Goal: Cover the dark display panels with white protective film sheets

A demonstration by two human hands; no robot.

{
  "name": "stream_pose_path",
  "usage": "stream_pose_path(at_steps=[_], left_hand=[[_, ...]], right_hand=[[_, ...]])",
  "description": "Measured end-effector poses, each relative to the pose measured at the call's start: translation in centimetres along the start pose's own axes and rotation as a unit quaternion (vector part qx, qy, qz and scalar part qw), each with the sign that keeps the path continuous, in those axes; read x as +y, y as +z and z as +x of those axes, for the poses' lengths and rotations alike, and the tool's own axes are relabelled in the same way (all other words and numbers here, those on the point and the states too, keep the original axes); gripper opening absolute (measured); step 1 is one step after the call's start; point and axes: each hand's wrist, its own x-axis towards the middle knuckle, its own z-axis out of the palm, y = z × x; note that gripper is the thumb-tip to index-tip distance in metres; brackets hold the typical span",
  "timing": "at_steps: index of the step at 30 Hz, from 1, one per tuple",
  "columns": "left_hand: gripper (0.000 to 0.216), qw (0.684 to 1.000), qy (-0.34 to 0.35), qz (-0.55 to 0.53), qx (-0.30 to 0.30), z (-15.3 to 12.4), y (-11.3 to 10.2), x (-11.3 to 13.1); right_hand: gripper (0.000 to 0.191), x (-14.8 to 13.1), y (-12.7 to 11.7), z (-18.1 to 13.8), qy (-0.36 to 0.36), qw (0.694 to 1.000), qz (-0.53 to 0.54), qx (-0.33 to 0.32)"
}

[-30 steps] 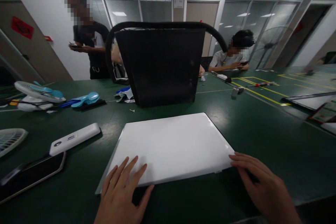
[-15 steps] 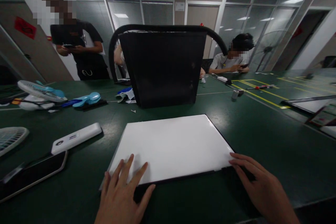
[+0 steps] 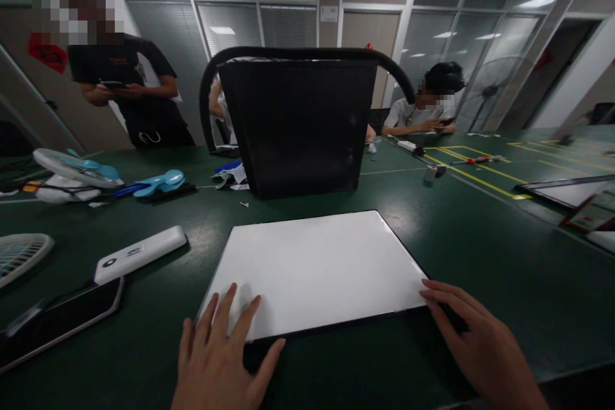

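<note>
A flat white panel [image 3: 317,266] with a thin dark edge lies on the dark green table [image 3: 480,256] in front of me. My left hand [image 3: 218,355] rests on its near left corner, fingers spread flat and apart. My right hand [image 3: 473,339] lies at the near right corner, fingers stretched toward the panel's edge and touching it. Neither hand holds anything. Behind the panel stands a black bag [image 3: 298,125] with a curved handle.
A white remote-like device [image 3: 139,255], a dark phone [image 3: 57,322] and a white fan grille [image 3: 19,255] lie at the left. Blue fan blades [image 3: 158,181] sit farther back. One person stands at the far left, another sits at the back right. Yellow tape lines [image 3: 480,173] cross the table's right side.
The white panel has settled flat, its dark edge now showing along the near side. My left hand slid slightly left and back. The standing person moved left.
</note>
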Motion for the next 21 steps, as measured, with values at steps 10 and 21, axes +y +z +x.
stream_pose_path(at_steps=[10,21], left_hand=[[0.082,1.000,0.004,0.015,-0.010,-0.21,-0.71,0.48],[0.071,1.000,0.011,0.023,0.011,-0.31,-0.73,0.29]], right_hand=[[0.036,-0.75,-0.36,0.24,0.002,1.000,-0.002,0.011],[0.033,-0.97,-0.45,0.48,-0.052,0.999,-0.012,0.004]])
